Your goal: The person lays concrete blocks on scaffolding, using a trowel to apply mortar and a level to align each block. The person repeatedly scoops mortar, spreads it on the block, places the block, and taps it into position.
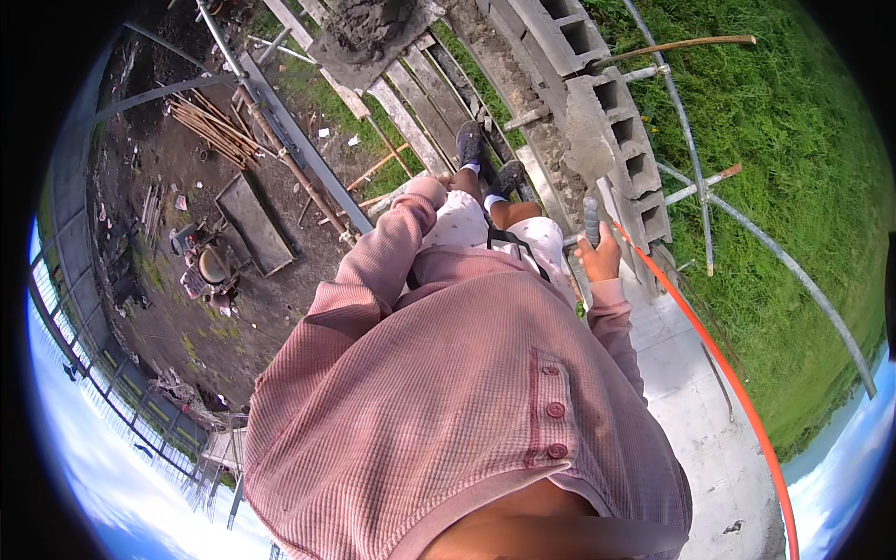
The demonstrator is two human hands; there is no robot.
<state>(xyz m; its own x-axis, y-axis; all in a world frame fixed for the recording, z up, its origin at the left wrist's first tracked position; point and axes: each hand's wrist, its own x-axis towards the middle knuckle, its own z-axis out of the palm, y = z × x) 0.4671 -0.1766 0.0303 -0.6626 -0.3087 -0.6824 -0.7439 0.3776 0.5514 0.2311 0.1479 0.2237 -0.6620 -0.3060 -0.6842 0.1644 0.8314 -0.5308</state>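
My right hand (600, 257) is closed around the grey handle of a trowel (592, 220). Beyond the handle, a flat grey, mortar-coloured shape (588, 131) that looks like its blade lies over the block wall. That wall (635, 154) is built of hollow grey concrete blocks, their open cells facing right. Wet-looking mortar (551, 140) runs along the wall's left side. My left hand (431, 189) hangs beside my left thigh, near the planks; its fingers are mostly hidden, so whether it grips anything is unclear.
I stand on wooden scaffold planks (411, 107) bearing a mortar heap (364, 33) at the far end. Metal scaffold tubes (686, 131) stand over grass on the right. An orange hose-like line (719, 369) curves down the right. Lower left lie a rectangular trough (257, 224) and poles (210, 126).
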